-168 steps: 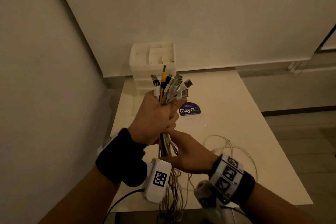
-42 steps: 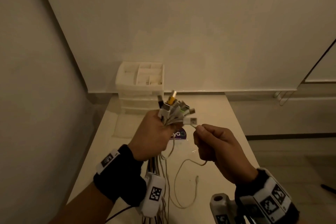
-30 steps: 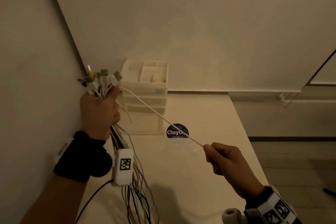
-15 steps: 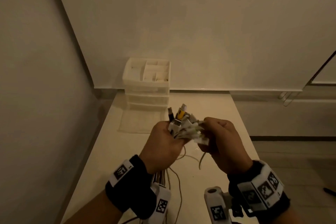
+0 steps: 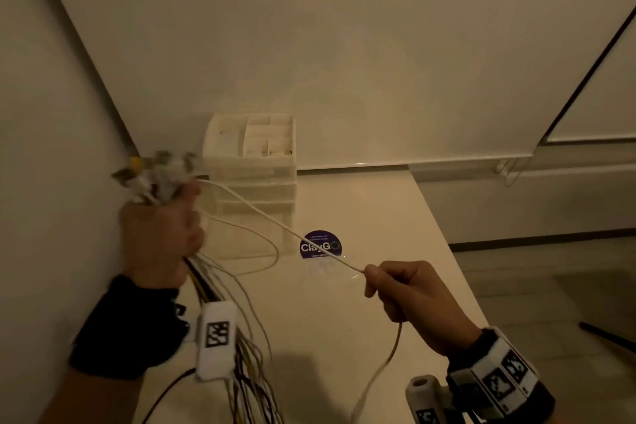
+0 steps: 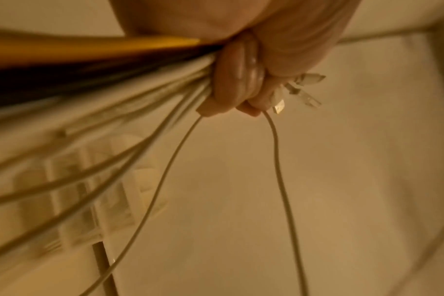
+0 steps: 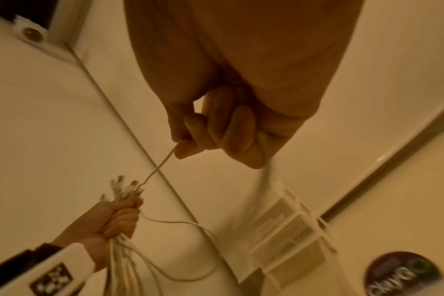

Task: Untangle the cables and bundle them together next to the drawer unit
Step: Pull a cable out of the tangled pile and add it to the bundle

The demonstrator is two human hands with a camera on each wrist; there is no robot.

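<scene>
My left hand (image 5: 158, 234) is raised at the left and grips a bundle of cables (image 5: 237, 337) just below their plugs (image 5: 155, 172). The cables are white, yellow and black and hang down past my wrist. One white cable (image 5: 275, 220) runs taut from the plugs down to my right hand (image 5: 406, 293), which pinches it over the table; its tail (image 5: 382, 372) droops below the fist. The white drawer unit (image 5: 254, 175) stands at the table's back left corner, behind the taut cable. In the wrist views my left hand (image 6: 241, 86) clenches the bundle and my right hand (image 7: 216, 132) holds the cable (image 7: 157, 168).
The white table (image 5: 378, 217) reaches to the back wall, with a round purple sticker (image 5: 320, 246) in front of the drawer unit. A side wall stands close on the left. The floor drops away beyond the table's right edge.
Half a second ago both hands met at the plugs over the table. Since then my left hand has swung up and left with the bundle, and my right hand has drawn one white cable out to the right.
</scene>
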